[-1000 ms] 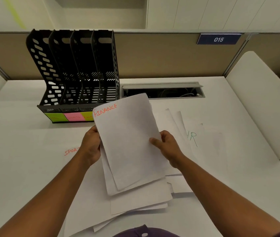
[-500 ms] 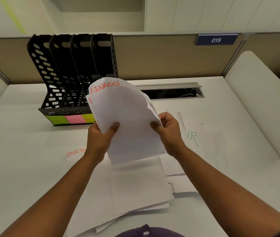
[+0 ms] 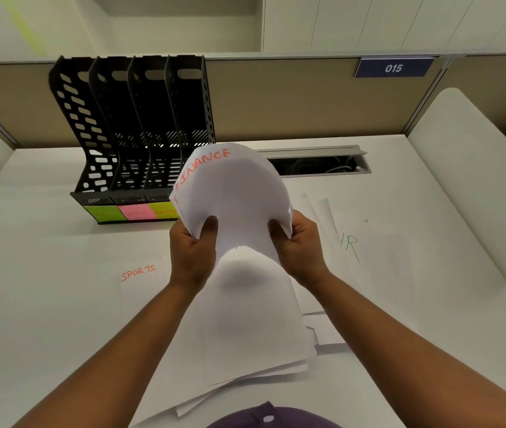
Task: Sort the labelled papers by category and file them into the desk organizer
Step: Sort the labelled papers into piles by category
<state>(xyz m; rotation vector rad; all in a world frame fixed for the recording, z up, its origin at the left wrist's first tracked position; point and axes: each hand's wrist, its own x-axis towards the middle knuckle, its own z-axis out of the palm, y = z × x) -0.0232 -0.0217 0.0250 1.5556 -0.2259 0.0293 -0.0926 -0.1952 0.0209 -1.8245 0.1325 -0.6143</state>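
The FINANCE papers (image 3: 233, 193), a white bundle lettered in red, bow upward just in front of the black desk organizer (image 3: 134, 131), hiding its right front corner. The left hand (image 3: 194, 248) and right hand (image 3: 299, 242) each pinch a lower edge. Below the bundle, loose sheets (image 3: 254, 335) lie on the table (image 3: 44, 304); a SPORTS sheet (image 3: 138, 273) lies left, an HR sheet (image 3: 366, 251) right.

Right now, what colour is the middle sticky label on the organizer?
Pink, between two green ones; seen in the head view.
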